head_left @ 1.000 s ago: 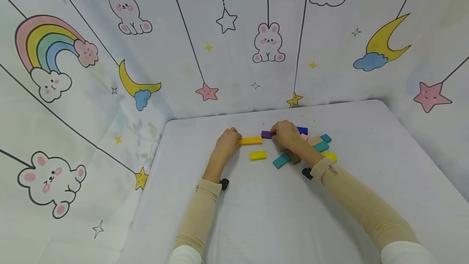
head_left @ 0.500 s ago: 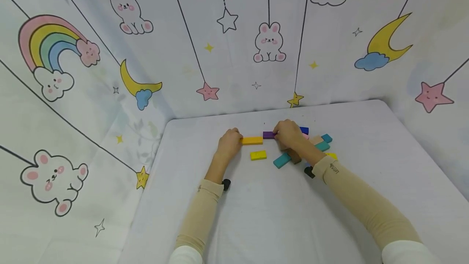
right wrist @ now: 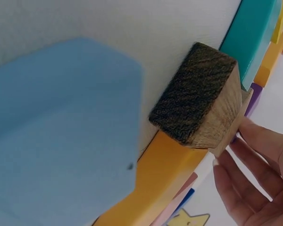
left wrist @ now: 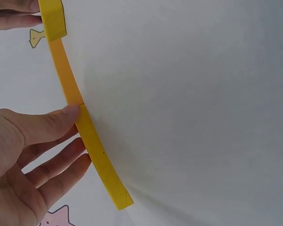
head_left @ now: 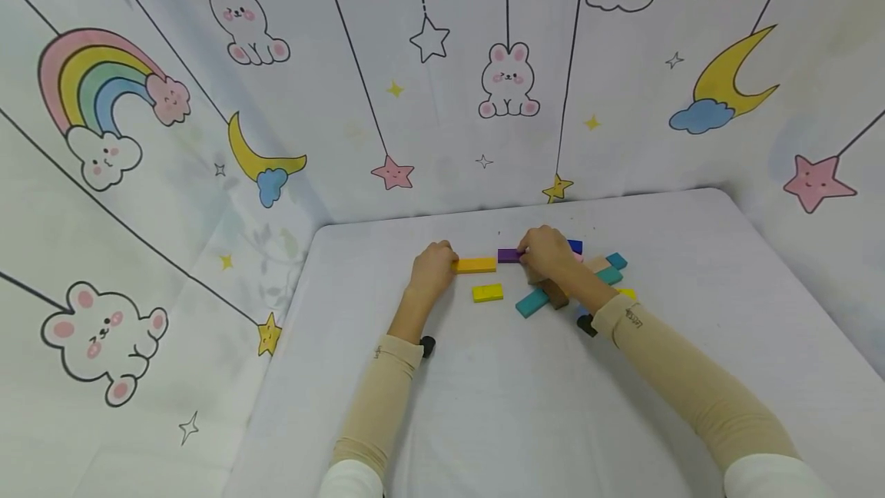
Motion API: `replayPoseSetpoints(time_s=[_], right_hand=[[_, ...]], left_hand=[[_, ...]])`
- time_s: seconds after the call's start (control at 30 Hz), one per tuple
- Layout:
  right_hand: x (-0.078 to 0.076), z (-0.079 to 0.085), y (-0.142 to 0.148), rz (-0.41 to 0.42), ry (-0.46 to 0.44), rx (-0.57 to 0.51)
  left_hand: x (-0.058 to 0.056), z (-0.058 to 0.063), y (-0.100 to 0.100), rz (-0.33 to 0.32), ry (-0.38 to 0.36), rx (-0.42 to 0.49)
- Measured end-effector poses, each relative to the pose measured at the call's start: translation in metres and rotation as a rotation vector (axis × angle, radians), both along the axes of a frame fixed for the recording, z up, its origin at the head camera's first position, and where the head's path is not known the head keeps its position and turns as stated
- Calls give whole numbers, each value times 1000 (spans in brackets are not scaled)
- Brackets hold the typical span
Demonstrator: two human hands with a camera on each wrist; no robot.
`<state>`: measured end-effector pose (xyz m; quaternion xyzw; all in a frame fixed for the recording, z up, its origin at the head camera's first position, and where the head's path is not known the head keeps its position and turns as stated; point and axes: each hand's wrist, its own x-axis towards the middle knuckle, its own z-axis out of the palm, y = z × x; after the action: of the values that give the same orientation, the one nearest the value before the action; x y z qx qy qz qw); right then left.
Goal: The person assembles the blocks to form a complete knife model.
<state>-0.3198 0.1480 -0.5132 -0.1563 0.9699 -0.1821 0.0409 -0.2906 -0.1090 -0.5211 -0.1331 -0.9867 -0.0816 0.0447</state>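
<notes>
Little changes: right hand (head_left: 546, 252) pinches purple block (head_left: 509, 256), nudged slightly right, near but offset from orange block (head_left: 475, 266); left hand (head_left: 432, 267) pinches yellow block (left wrist: 104, 160), butted against orange block.

1. I see a wide approach over the white cloth-covered worktop (head_left: 484, 406) between the left beige sleeve (head_left: 376, 398) and right beige sleeve (head_left: 684, 367).
2. Beyond that, the short yellow rectangular block (head_left: 488, 293) stands in front of the long orange rectangular block (head_left: 475, 265), leaving a slim gap.
3. I get only a sliver between the orange block and the purple rectangular block (head_left: 509, 255).
4. The right hand (head_left: 548, 253), dark brown wooden block (head_left: 555, 294) and teal rectangular block (head_left: 531, 303) crowd the middle.
5. I have room left of the left hand (head_left: 432, 271).
</notes>
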Motion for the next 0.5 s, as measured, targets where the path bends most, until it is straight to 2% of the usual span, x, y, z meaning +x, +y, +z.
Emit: replayPoseSetpoints(time_s=[0.5], right_hand=[[3,1,4,30,-3,-17]], left_hand=[[-5,-2,-1,4,4,19]])
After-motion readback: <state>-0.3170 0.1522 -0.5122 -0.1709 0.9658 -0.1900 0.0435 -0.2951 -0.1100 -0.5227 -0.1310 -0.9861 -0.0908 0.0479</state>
